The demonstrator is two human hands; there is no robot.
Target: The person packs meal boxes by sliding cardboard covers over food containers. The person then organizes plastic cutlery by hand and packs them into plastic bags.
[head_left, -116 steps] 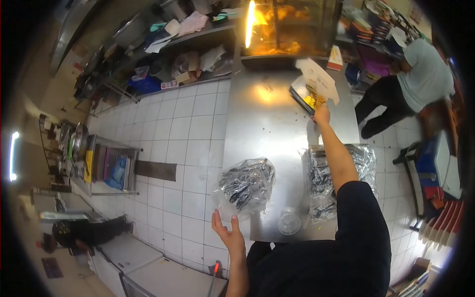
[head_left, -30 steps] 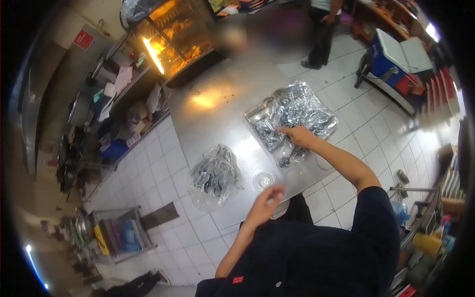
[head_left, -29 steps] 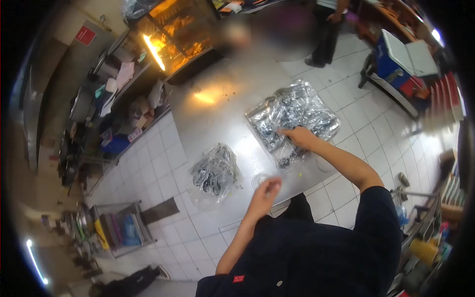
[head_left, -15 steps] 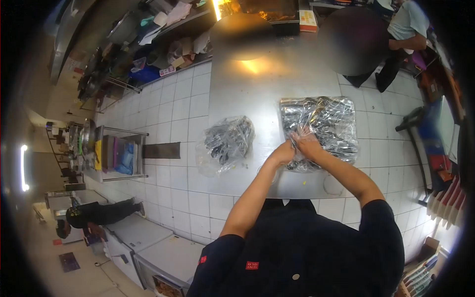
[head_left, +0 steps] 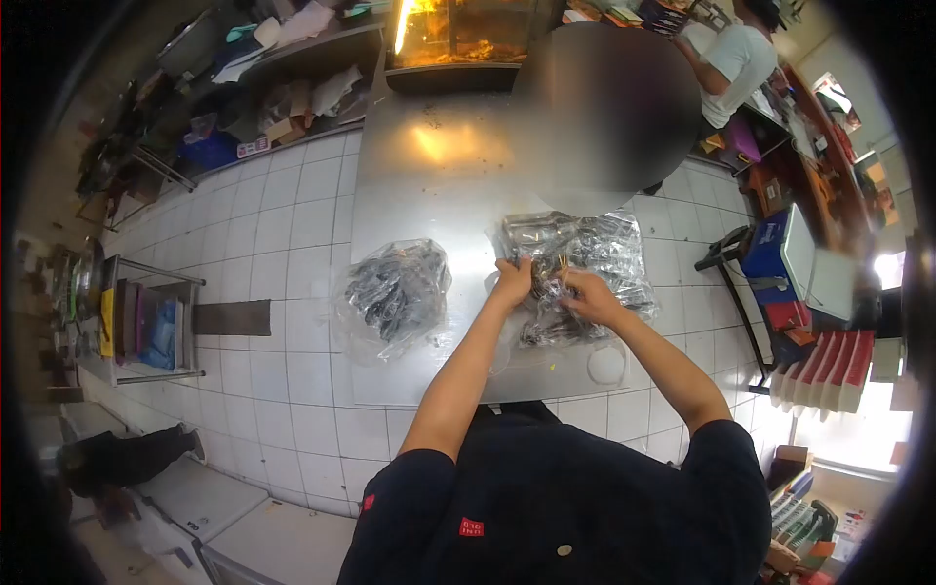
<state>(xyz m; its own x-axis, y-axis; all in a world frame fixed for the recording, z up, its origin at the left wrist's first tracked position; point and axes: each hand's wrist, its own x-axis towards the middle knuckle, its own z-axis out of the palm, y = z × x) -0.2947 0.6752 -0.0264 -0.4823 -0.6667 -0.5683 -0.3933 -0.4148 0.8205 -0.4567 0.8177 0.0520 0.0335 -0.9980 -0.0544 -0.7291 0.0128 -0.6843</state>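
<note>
A large clear plastic bag (head_left: pixel 614 249) of dark and shiny, cutlery-like pieces lies flat on the steel table (head_left: pixel 439 205). My left hand (head_left: pixel 512 283) grips the bag at its left side. A short way to the right, my right hand (head_left: pixel 588 295) has its fingers pinched on the bag's crumpled film. Small gold-coloured strips show between the two hands; what they belong to is unclear. To the left of my hands sits a second clear plastic bag (head_left: pixel 398 292), bunched up, with dark pieces inside. Glare on the film hides much of the contents.
A lit glass display case (head_left: pixel 458 34) stands at the table's far end. A round lid-like disc (head_left: pixel 606 366) lies near the front edge. At the far right a person (head_left: pixel 731 63) in a light shirt stands; another (head_left: pixel 122 463) is at lower left. A wire cart (head_left: pixel 151 322) stands left.
My hands have moved apart over the bag, opening a gap where gold-coloured strips show. The camera view has shifted, so the table and both bags appear further left.
</note>
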